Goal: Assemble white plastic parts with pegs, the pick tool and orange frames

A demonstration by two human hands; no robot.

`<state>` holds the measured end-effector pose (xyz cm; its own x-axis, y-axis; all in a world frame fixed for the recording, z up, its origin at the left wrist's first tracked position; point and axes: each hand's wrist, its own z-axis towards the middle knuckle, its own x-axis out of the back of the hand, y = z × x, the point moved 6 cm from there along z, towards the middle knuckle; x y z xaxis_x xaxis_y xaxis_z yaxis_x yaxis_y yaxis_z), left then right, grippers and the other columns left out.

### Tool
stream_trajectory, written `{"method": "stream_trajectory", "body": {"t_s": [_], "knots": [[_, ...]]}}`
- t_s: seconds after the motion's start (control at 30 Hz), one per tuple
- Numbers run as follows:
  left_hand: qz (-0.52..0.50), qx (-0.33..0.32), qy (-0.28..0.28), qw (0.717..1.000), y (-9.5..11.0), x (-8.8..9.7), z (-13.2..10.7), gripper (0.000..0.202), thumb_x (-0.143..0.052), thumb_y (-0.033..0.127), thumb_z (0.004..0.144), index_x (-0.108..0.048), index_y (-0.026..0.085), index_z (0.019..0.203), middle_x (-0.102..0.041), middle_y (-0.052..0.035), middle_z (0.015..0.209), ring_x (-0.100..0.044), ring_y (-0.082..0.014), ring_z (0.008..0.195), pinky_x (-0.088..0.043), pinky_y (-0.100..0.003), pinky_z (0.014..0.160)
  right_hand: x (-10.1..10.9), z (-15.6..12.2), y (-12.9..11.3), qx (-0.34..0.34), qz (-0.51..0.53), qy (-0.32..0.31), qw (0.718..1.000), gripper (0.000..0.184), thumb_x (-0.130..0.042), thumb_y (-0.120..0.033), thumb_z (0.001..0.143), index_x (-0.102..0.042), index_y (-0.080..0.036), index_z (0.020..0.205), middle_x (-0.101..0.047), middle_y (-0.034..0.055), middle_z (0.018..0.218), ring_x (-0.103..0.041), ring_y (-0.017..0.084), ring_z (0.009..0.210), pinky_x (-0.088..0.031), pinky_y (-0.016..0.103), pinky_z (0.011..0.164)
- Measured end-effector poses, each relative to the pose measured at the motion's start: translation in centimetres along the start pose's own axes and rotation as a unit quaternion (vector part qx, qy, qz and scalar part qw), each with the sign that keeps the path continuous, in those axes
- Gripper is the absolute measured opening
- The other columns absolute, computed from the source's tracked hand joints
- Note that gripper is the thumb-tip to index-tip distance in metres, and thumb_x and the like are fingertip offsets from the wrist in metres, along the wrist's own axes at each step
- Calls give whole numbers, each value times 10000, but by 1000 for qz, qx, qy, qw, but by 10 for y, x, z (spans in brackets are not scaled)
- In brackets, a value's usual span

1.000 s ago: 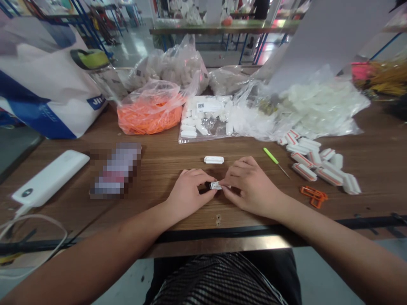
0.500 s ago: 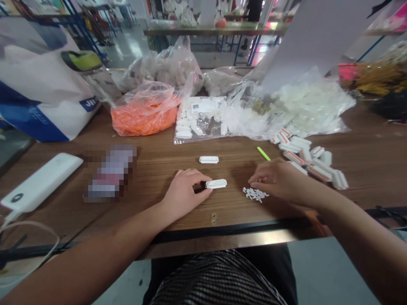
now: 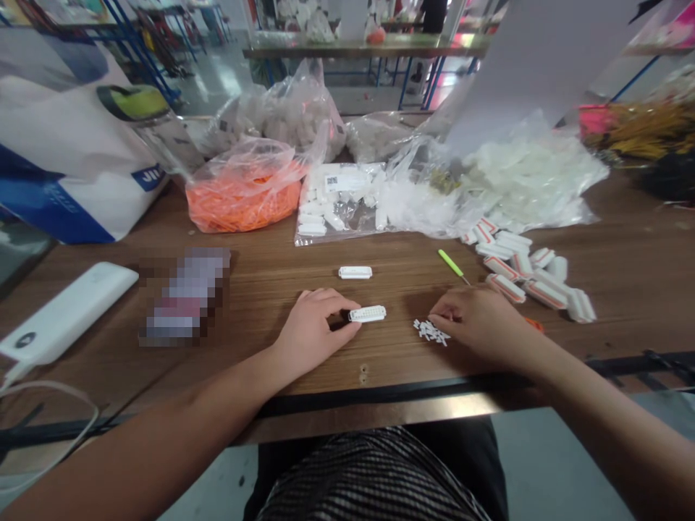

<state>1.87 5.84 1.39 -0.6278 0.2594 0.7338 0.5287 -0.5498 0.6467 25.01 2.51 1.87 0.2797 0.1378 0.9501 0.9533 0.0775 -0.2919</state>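
Observation:
My left hand (image 3: 319,327) is shut on the end of a white plastic connector block (image 3: 368,313), which lies flat on the wooden table (image 3: 271,289). My right hand (image 3: 472,325) rests to the right, its fingertips at a small heap of tiny white plastic pieces (image 3: 431,332). I cannot tell whether those fingers hold any piece. A second white connector block (image 3: 355,272) lies alone just beyond my left hand. A green-handled awl (image 3: 452,263) lies past my right fingers.
Several white connector housings with orange stripes (image 3: 524,278) lie heaped at right. Along the back stand a bag of orange parts (image 3: 244,199) and bags of white parts (image 3: 339,202). A white power bank (image 3: 68,311) lies at left. The table's front edge runs below my wrists.
My right hand has moved away from the connector to the right, and a heap of tiny white pieces now lies under its fingertips. The left hand still grips the connector, now seen whole.

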Motion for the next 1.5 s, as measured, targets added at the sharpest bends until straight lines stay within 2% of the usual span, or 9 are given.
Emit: {"method": "stream_trajectory", "body": {"t_s": [0.13,0.3,0.47,0.7,1.0,1.1,1.23,1.4,1.5], "knots": [[1,4,-3,1000,1,0,0,113,-686,234,801,-701,248,911,-715,18,857,-626,-183,826,-369,-358,769,1,4,-7,-24,138,-1,990,122,-627,-246,738,-672,-207,631,-669,4,605,-598,152,561,-413,291,546],[-1,11,-1,1000,3,0,2,99,-686,228,798,-706,248,892,-721,17,869,-630,-182,827,-370,-357,776,8,18,-58,114,242,44,962,132,-622,-214,774,-650,-205,646,-633,-12,616,-562,127,585,-413,282,605],[1,10,-5,1000,2,-1,1,106,-687,224,798,-712,257,895,-720,22,867,-624,-181,823,-367,-359,780,-1,31,-87,198,176,58,962,109,-634,-169,777,-654,-193,673,-634,-14,627,-566,133,639,-379,335,769],[9,10,-9,1000,4,0,1,95,-686,231,803,-707,253,893,-714,28,848,-622,-178,814,-372,-357,777,-2,31,-89,227,114,52,966,102,-605,-163,806,-651,-178,715,-640,5,681,-556,154,695,-343,329,758],[14,19,-7,1000,2,-1,1,88,-688,250,803,-703,247,890,-727,15,902,-632,-195,863,-383,-372,800,6,10,-112,325,-94,81,938,259,-493,-191,871,-686,-171,699,-641,74,697,-515,204,724,-319,394,794],[11,15,-6,1000,1,-1,0,85,-676,244,812,-707,254,891,-724,18,890,-629,-189,853,-382,-368,792,16,7,-99,299,-46,80,950,263,-486,-202,881,-711,-184,744,-662,63,706,-544,196,720,-335,378,778],[8,16,-9,1000,2,0,1,95,-677,234,805,-706,258,893,-717,25,847,-625,-184,818,-378,-366,777,28,11,-53,199,12,87,976,248,-513,-262,873,-717,-214,741,-689,38,718,-590,184,711,-366,356,765],[7,14,-6,1000,2,2,1,105,-681,227,797,-703,248,898,-718,17,852,-628,-185,820,-379,-368,777,16,11,-10,138,25,-28,990,198,-555,-255,823,-712,-236,703,-711,7,727,-618,168,681,-403,324,716],[9,14,-9,1000,0,1,1,111,-681,242,798,-701,253,907,-721,10,877,-631,-191,841,-386,-369,783,15,8,-1,121,24,-46,991,203,-552,-242,818,-711,-230,693,-719,14,736,-628,169,688,-415,313,704]]}}
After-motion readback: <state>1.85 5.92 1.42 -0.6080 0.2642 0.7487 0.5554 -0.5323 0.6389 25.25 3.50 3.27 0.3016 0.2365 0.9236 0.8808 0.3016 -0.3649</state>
